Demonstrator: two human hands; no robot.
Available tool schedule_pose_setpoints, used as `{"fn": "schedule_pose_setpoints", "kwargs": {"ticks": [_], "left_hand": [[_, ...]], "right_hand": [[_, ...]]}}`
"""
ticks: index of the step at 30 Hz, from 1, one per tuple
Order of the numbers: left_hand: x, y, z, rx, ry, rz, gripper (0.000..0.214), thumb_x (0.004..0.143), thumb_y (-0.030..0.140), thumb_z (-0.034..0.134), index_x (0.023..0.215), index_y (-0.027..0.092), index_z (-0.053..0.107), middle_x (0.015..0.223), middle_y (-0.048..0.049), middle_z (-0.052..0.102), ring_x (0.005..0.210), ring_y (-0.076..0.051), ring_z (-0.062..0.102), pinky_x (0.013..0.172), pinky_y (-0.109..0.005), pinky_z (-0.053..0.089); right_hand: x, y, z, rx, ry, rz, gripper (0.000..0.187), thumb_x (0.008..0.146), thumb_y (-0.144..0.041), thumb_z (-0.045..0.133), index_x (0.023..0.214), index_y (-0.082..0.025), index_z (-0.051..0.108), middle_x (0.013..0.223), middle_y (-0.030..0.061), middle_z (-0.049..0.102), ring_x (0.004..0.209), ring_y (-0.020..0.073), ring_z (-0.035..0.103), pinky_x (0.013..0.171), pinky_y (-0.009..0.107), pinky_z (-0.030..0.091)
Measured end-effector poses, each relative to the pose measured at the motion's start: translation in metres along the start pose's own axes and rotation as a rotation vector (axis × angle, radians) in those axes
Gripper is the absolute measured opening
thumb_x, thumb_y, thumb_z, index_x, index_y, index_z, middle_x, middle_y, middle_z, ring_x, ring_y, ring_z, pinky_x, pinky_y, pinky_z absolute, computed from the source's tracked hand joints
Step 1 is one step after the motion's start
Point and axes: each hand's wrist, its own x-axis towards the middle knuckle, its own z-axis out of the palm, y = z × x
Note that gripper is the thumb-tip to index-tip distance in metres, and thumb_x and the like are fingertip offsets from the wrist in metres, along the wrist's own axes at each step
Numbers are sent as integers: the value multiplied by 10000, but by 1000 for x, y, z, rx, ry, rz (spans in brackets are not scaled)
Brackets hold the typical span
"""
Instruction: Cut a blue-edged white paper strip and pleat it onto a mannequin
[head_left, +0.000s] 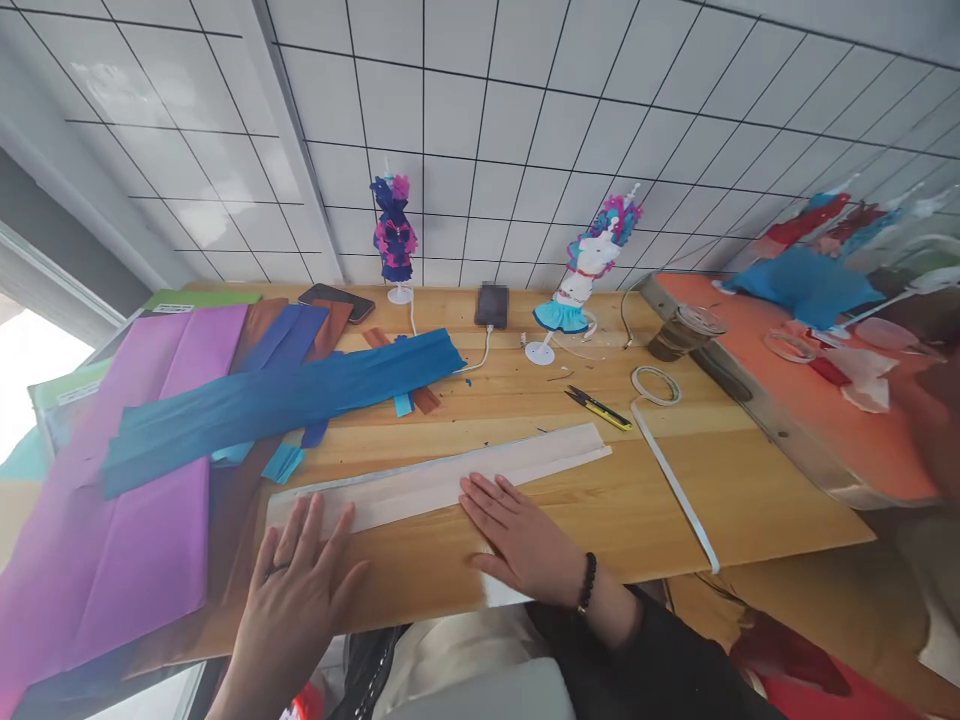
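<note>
A long white strip of paper or fabric (442, 475) lies flat across the wooden table, slanting up to the right. On its left end rests my left hand (304, 565), palm down with the fingers spread. My right hand (517, 535) presses flat near the strip's middle, fingers stretched out. Beneath my right hand a small white piece (502, 592) shows at the table's front edge; the hand hides part of it. Beyond the strip's right end are yellow-handled thread snips (600, 408).
Blue crepe-like sheets (300, 395) and purple sheets (161, 520) pile up on the left. Two dressed miniature mannequins (395, 235) (589, 270) stand at the back. A tape roll (656, 386), a white tape strip (675, 485), a phone (337, 301) and a cup (682, 332) lie around.
</note>
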Motion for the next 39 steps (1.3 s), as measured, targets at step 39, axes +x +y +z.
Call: {"fn": "schedule_pose_setpoints", "kwargs": {"ticks": [39], "left_hand": [[0,-18,-1,-122,-40,127,507,853,461,378,1333,314,448,1385,-64,478,1390,-302,209,1048,-582,268]], "right_hand": [[-110,120,-18,-227,75,477,591,943,-394,349,1458,-132,225,1491,149,288,1389,237,229,1092,500,276]]}}
